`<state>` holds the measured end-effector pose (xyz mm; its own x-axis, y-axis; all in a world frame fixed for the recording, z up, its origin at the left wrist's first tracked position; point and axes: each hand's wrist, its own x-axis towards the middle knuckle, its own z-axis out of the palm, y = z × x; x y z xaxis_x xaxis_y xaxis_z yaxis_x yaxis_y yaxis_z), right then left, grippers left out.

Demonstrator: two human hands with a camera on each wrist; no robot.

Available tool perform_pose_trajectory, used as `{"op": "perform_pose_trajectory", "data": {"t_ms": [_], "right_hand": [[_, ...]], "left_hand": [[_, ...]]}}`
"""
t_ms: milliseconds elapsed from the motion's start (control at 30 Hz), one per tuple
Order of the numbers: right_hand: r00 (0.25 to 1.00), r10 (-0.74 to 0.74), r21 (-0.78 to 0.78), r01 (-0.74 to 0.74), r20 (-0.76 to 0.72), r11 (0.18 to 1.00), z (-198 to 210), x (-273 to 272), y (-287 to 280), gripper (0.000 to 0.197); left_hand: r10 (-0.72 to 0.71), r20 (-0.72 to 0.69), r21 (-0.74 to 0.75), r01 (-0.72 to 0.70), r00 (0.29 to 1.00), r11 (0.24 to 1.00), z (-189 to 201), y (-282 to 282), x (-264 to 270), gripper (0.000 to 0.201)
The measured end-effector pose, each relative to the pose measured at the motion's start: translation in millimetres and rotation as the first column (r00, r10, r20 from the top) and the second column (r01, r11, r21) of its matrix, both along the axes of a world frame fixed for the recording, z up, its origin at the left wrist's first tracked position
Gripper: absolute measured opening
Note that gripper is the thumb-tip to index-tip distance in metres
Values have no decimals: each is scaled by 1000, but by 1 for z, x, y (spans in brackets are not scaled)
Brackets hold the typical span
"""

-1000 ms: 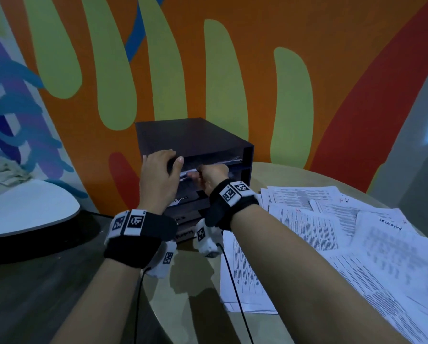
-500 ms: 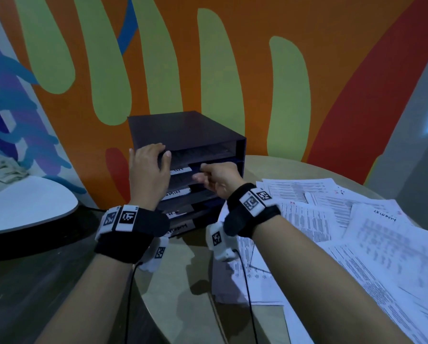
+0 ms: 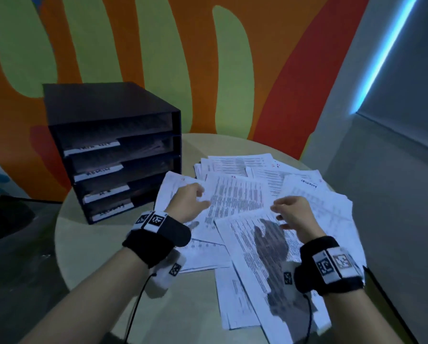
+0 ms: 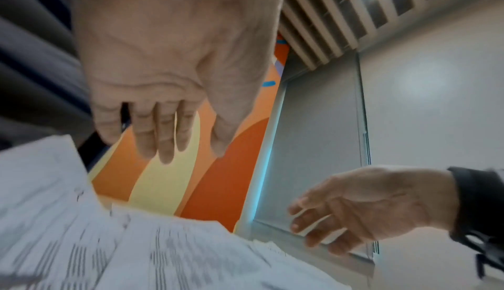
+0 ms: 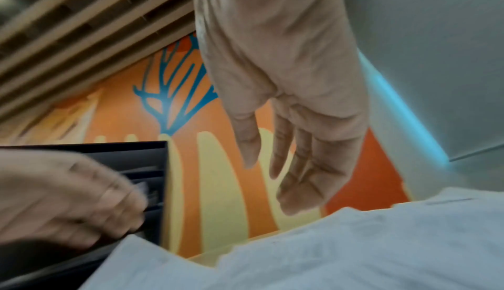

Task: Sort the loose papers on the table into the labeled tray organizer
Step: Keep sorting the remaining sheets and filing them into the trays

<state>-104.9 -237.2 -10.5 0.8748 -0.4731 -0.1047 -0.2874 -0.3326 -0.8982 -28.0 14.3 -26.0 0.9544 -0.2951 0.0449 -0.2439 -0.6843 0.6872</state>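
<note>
A black tray organizer (image 3: pixel 113 145) with several white-labeled shelves stands at the back left of the round table (image 3: pixel 88 244). Loose printed papers (image 3: pixel 235 194) lie fanned over the table's right half. My left hand (image 3: pixel 190 202) hovers over the papers' left edge, fingers relaxed and holding nothing; in the left wrist view its fingers (image 4: pixel 161 135) hang straight above the sheets (image 4: pixel 136 251). My right hand (image 3: pixel 292 212) hovers above the middle of the pile, fingers loosely spread and empty. The right wrist view shows its fingers (image 5: pixel 297 165) over the papers (image 5: pixel 354 240), with the organizer (image 5: pixel 152 154) behind.
An orange and green painted wall (image 3: pixel 208 70) rises right behind the table. A grey wall with a blue light strip (image 3: pixel 387 53) stands to the right. Wrist cables (image 3: pixel 138 301) hang from both black wristbands. Bare tabletop lies in front of the organizer.
Both hands have left the organizer's shelves and moved right and down, over the loose papers. My view has swung right and down toward the pile.
</note>
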Motion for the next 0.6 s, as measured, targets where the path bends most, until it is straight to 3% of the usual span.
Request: {"op": "perform_pose_trajectory", "data": {"t_ms": [200,333,400,467,600], "right_hand": [[978,-145,-7,146,-149,989,-30,-53,-68,35],[971,-148,13,153,-188,988,-43,-65,-78,36],[970,-142,14,148,-198,989,-49,-63,-80,39],[970,-140,30,149,-201,988,-53,-60,-82,46],[978,-126,100,143,-166,985,-52,-61,-84,70]], "left_hand": [[-53,-230,-68,39,972,997,-29,-30,-9,29],[-39,-190,35,46,981,998,-36,-40,-5,28],[-41,-165,12,43,985,999,-33,-47,-5,12],[-51,-119,-57,44,992,997,-30,-54,-6,11],[-103,-195,-331,33,975,943,-20,-60,-13,12]]}}
